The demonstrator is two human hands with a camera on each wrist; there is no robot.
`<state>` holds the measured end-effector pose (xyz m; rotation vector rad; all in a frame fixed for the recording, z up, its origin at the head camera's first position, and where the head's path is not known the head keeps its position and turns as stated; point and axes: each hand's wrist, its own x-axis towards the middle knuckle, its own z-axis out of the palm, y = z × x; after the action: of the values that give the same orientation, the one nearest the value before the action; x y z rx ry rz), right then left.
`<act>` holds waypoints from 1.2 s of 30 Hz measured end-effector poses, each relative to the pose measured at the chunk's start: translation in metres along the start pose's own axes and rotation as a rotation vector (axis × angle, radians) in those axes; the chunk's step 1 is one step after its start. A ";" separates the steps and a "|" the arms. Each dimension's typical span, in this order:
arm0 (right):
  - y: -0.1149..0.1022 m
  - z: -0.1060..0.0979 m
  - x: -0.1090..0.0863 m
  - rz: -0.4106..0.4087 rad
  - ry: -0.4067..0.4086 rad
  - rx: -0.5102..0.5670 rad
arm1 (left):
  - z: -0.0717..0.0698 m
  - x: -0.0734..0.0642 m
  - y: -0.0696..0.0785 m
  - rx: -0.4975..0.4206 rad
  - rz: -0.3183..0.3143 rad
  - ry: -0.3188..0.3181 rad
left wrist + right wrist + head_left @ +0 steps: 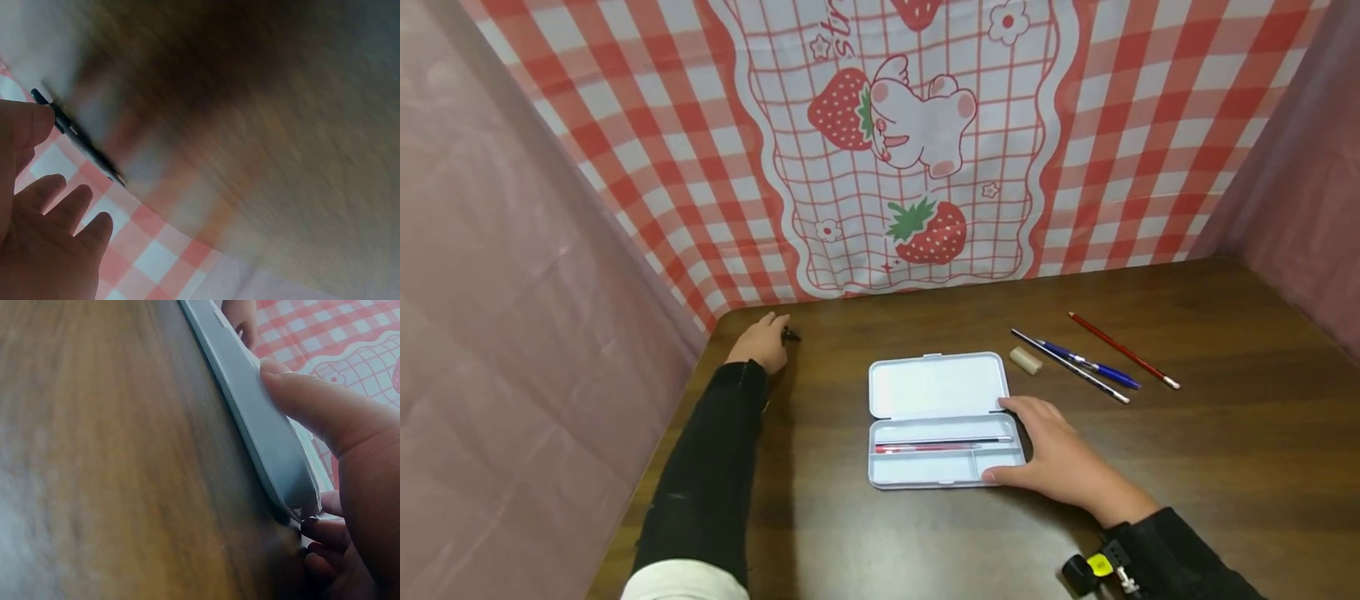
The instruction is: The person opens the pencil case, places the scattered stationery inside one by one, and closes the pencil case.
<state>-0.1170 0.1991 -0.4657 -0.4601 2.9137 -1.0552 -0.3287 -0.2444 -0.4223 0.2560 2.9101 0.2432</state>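
Observation:
At the far left corner of the table, my left hand [762, 342] pinches a black pen [81, 139], thumb over its barrel; the index finger is mostly hidden. The other fingers spread apart below the pen in the left wrist view. An open white pencil case [938, 387] lies in the middle with its lid folded back. My right hand [1056, 454] grips the case's right end, the thumb [312, 403] on its near edge and the other fingers round the end. Inside the back compartment lie a red pen [925, 448] and a dark slim pen [947, 439].
Right of the case lie a beige eraser [1026, 360], a blue pen [1093, 365], a dark patterned pencil [1067, 365] and a red pencil [1123, 350]. A red-checked cloth [662, 167] hangs behind the wooden table [1225, 467]. Pink curtains [512, 333] flank both sides.

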 end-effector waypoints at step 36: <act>0.000 -0.001 0.001 -0.011 -0.002 -0.006 | 0.001 0.013 0.008 -0.052 -0.127 0.013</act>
<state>-0.1182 0.1989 -0.4649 -0.4771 2.9169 -1.0477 -0.3400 -0.2338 -0.4241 0.0604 2.9136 0.3004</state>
